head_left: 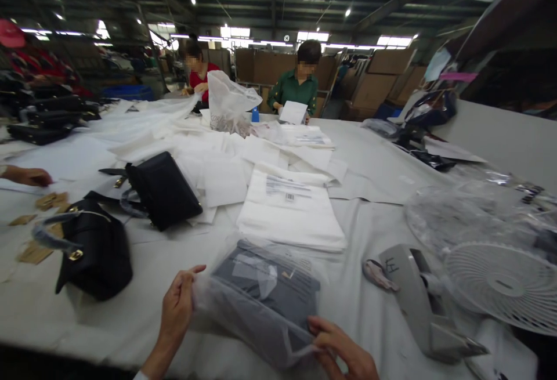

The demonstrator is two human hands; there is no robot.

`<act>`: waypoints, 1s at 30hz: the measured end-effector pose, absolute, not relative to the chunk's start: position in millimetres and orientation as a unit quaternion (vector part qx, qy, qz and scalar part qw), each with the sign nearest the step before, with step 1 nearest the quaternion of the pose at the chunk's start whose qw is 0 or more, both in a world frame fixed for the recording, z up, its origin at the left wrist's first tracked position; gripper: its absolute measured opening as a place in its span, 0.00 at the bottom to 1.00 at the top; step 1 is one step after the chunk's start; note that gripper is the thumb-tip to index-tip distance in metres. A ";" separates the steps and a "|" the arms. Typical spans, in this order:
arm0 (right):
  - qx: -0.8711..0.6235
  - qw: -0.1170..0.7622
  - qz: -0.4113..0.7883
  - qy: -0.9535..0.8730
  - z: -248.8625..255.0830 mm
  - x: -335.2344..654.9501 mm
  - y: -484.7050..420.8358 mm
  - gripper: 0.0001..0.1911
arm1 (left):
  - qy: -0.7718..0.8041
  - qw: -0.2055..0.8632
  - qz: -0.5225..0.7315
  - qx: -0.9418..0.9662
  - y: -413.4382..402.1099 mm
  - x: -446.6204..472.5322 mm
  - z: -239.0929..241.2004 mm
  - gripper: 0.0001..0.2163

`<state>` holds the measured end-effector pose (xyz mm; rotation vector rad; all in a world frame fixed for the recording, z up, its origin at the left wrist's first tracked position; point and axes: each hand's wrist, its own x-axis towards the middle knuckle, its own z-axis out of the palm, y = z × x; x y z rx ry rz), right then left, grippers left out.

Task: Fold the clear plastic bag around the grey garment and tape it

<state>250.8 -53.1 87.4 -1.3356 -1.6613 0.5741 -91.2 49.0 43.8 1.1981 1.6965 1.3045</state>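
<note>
Both hands pinch a clear plastic bag (261, 304) with a grey item already inside: left hand (178, 304) grips its left edge, right hand (343, 354) its near corner. It lies on the bench (165, 275), apparently unsealed; two black handbags (163, 188) remain unbagged.

The near bag (261, 301) is thin, clear plastic, shiny and crinkly, with soft grey cloth inside. The table (374, 223) is covered in matt white cloth. The two black handbags (163, 191) on the left look like smooth leather, with shiny gold metal clips. The white bags (291, 217) in the middle are soft and matt. The fan (500, 284) on the right is smooth white plastic.
</note>
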 end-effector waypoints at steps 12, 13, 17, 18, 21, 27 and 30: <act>-0.614 0.620 0.468 -0.142 75.8 264.7 -28.4 0.23 | 0.655 0.424 0.443 0.441 44.1 -86.4 27.8 0.18; -0.624 0.623 0.447 -0.152 73.2 263.5 -25.9 0.23 | 0.663 0.421 0.439 0.435 45.6 -85.3 21.2 0.18; -0.694 0.585 0.341 -0.245 59.9 261.7 -14.2 0.24 | 0.680 0.419 0.417 0.433 46.3 -79.1 -1.9 0.21; -0.709 0.568 0.326 -0.262 56.8 261.7 -11.2 0.24 | 0.680 0.419 0.410 0.440 44.7 -76.5 -6.2 0.21; -0.737 0.527 0.303 -0.294 53.0 262.0 -3.6 0.24 | 0.674 0.411 0.399 0.466 38.9 -67.9 -14.3 0.20; -0.768 0.459 0.257 -0.366 64.9 264.5 1.8 0.22 | 0.658 0.380 0.388 0.521 37.5 -64.9 -2.7 0.20; -0.778 0.442 0.233 -0.382 66.1 265.8 -0.3 0.21 | 0.675 0.349 0.397 0.514 32.8 -71.4 13.3 0.20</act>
